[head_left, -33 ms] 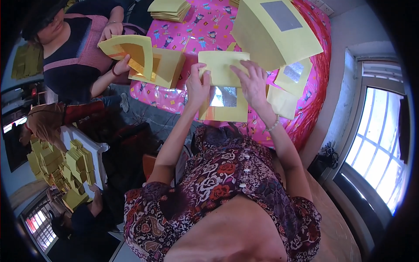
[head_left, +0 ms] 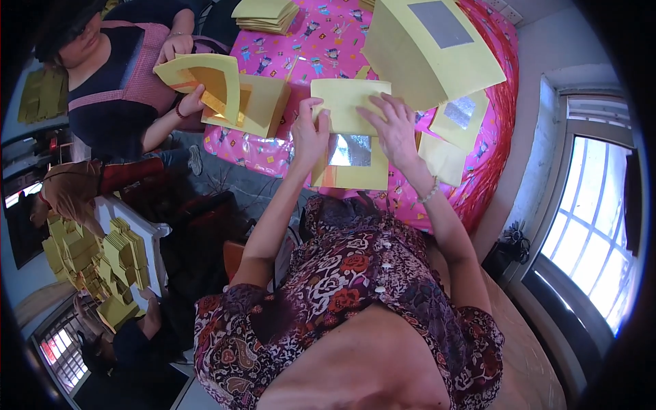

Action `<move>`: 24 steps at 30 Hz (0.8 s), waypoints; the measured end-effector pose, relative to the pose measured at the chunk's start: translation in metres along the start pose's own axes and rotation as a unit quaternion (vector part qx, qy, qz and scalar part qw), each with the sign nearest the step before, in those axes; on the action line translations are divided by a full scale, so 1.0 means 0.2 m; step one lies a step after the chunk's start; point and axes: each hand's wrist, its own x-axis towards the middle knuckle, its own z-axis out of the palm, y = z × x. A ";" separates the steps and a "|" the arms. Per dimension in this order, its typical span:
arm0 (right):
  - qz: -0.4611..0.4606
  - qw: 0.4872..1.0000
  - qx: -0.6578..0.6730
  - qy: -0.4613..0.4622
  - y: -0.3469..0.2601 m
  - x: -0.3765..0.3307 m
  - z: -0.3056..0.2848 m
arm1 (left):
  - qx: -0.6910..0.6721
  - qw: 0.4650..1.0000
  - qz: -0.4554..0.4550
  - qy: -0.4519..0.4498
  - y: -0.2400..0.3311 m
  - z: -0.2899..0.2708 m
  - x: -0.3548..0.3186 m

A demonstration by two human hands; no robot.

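A folded yellow paper sheet lies in front of me over another yellow sheet with a shiny silver patch. My left hand grips the folded sheet's left edge, with the thumb on the near side and fingers curled around the end. On the sheet's right part rests my right hand, its fingers spread and lightly bent across the surface. The layers under the fold are partly hidden by my hands.
A pink patterned cloth covers the table. A large yellow stack stands at far right, beside loose silver-patched sheets. At left a co-worker holds a yellow sheet by a pile. Another yellow stack sits at the back.
My right hand has slid slightly left over the folded sheet, its fingers a little further in. My left hand stays in place.
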 end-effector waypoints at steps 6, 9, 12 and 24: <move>-0.029 0.999 0.016 -0.028 0.04 0.02 0.05 | 0.016 1.000 -0.001 -0.002 -0.04 0.02 0.03; -0.021 0.999 0.025 -0.016 0.02 0.04 0.09 | 0.010 1.000 -0.006 -0.002 -0.06 0.02 0.04; -0.017 0.999 0.030 0.015 0.04 0.04 0.13 | 0.005 1.000 0.006 0.009 -0.06 0.03 0.05; -0.009 0.999 0.045 0.023 0.04 0.00 0.15 | 0.231 0.941 0.228 0.096 0.07 0.02 0.02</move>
